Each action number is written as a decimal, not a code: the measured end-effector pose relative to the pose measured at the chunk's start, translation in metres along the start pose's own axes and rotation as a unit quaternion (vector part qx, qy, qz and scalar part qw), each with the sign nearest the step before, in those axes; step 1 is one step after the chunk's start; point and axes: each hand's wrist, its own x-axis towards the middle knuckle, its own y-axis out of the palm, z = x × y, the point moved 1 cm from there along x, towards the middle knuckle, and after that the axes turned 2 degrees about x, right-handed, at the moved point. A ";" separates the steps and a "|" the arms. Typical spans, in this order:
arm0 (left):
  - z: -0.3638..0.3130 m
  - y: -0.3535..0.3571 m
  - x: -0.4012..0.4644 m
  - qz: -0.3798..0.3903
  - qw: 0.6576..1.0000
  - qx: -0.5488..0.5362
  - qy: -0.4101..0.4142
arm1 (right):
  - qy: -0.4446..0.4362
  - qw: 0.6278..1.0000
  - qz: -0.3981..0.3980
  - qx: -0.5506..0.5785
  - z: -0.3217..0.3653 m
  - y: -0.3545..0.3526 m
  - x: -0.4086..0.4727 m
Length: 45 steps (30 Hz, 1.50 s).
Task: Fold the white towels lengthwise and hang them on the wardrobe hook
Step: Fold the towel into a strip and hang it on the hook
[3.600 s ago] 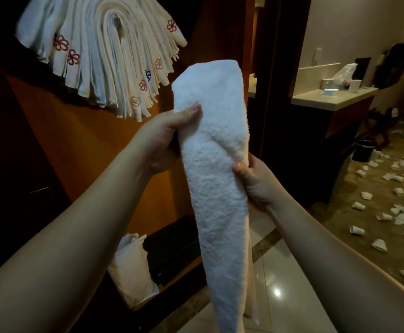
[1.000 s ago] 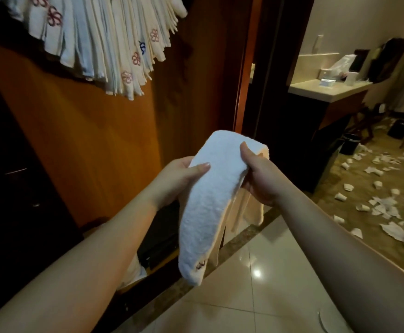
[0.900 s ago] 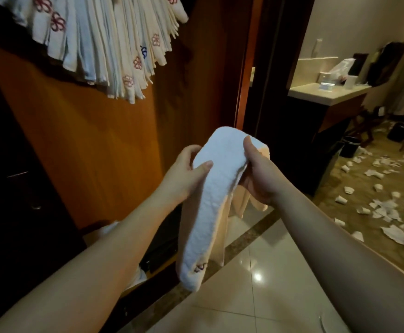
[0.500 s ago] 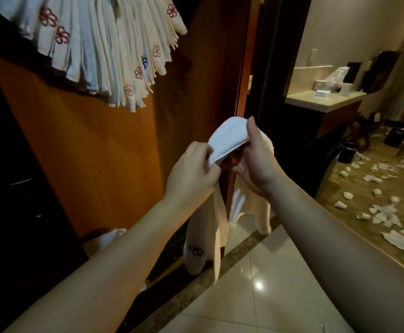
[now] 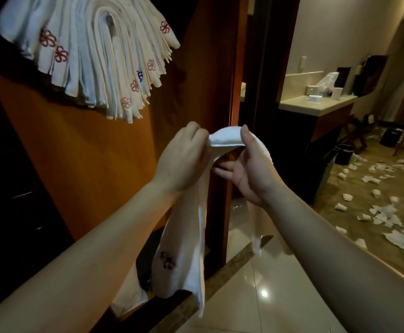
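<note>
I hold a white towel [image 5: 184, 248], folded into a narrow strip and draped in an arch between my hands. My left hand [image 5: 184, 159] grips the arch's left side, and the longer end with a dark embroidered mark hangs below it. My right hand [image 5: 249, 169] pinches the right side with thumb on top; the shorter end drops behind that wrist. Up at the left, a fan of several folded white towels [image 5: 95, 56] with red flower marks hangs over the wardrobe hook [image 5: 109, 20] on the orange wooden wardrobe panel [image 5: 88, 152].
A white bag [image 5: 129, 296] lies on the wardrobe's low ledge under my left arm. A dark door frame [image 5: 263, 80] stands right of the panel. A counter [image 5: 316, 106] with small items is beyond. Paper scraps and cups [image 5: 376, 207] litter the carpet at right; glossy tiles [image 5: 268, 296] lie below.
Both hands have lifted the towel from waist height and bent its middle into an arch, so both ends now hang down. The view has tilted up, showing more of the hung towels.
</note>
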 end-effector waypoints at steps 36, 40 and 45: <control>-0.020 0.014 -0.034 0.148 0.913 -0.337 -0.176 | -0.009 0.999 0.032 -0.034 0.029 -0.007 -0.023; -0.015 0.019 -0.034 0.141 0.936 -0.264 -0.186 | 0.007 0.996 0.032 -0.078 0.029 -0.008 -0.019; -0.022 0.021 -0.027 0.102 0.958 -0.211 -0.165 | 0.009 0.931 -0.093 -0.354 0.004 -0.007 -0.014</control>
